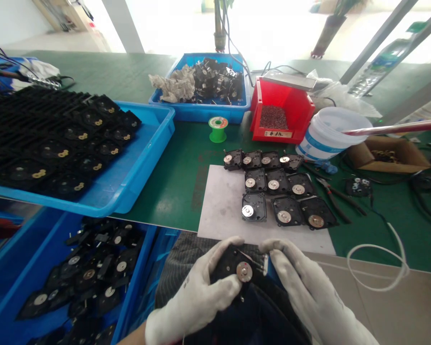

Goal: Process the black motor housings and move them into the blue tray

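In white gloves, both of my hands are held over my lap at the table's front edge. My left hand (204, 282) is closed on a black plastic motor housing (227, 266), which carries a round metal disc with a hole in its middle. At the housing's right side, my right hand (301, 282) is closed on a small blue object (272, 269) with a pale end; its kind is partly hidden by the fingers. On a white sheet (219, 206) beyond my hands, several similar black housings (254, 207) lie in rows, discs upward.
A blue tray (143, 158) with stacked black housings stands left, above a blue bin (136, 273) of loose ones. Behind are a blue parts tray (201, 114), green solder spool (218, 130), red bin (283, 91) and white bucket (335, 124). Pliers (332, 199) lie right.
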A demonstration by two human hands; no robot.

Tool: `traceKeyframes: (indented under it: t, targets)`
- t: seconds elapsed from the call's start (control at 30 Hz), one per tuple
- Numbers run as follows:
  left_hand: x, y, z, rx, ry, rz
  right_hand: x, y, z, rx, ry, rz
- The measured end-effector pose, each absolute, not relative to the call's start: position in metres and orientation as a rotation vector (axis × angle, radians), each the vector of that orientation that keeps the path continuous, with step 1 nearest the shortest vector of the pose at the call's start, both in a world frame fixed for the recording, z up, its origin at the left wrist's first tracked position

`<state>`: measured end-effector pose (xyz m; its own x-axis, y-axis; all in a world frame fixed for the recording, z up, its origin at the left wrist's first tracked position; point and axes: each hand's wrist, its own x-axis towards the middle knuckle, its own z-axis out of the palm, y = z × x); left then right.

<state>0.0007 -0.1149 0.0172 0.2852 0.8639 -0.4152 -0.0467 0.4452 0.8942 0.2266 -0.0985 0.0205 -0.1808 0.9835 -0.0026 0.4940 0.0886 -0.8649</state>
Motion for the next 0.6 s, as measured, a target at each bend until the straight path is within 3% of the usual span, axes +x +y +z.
traceKeyframes:
  t: [0.27,0.6]
  targets:
    - [0.005,-0.116,0.016,0.987,1.158,0.759,0.21,-0.087,0.053,-1.259,-2.032,0.632]
    - [0.005,-0.109,0.033,1.04,1.232,0.733,0.204,-0.087,0.051,-1.288,-2.0,0.641]
